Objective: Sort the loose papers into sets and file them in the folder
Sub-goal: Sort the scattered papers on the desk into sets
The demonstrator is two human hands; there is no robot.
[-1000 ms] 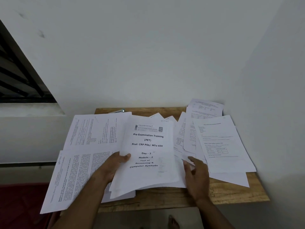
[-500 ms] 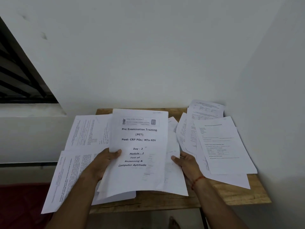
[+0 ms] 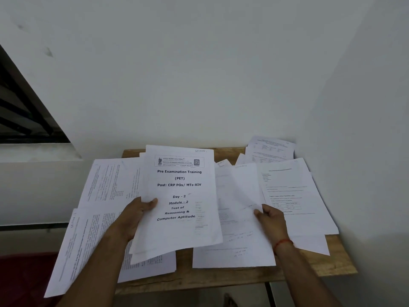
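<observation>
Loose white printed papers cover a small wooden table. My left hand grips a thin set of sheets by its left edge, lifted off the table; the top page is titled "Pre Examination Training (PET)". My right hand pinches the right edge of a blank-backed sheet that curls up from the middle pile. More sheets lie flat at the left and at the right. No folder is in view.
White walls close in behind and at the right of the table. A dark window frame sits at the upper left above a ledge. One long sheet hangs over the table's left edge. A dark red surface lies below on the left.
My left hand has raised the titled set up and toward the left. My right hand turned from resting on the middle pile to pinching one sheet's edge and lifting it to the right.
</observation>
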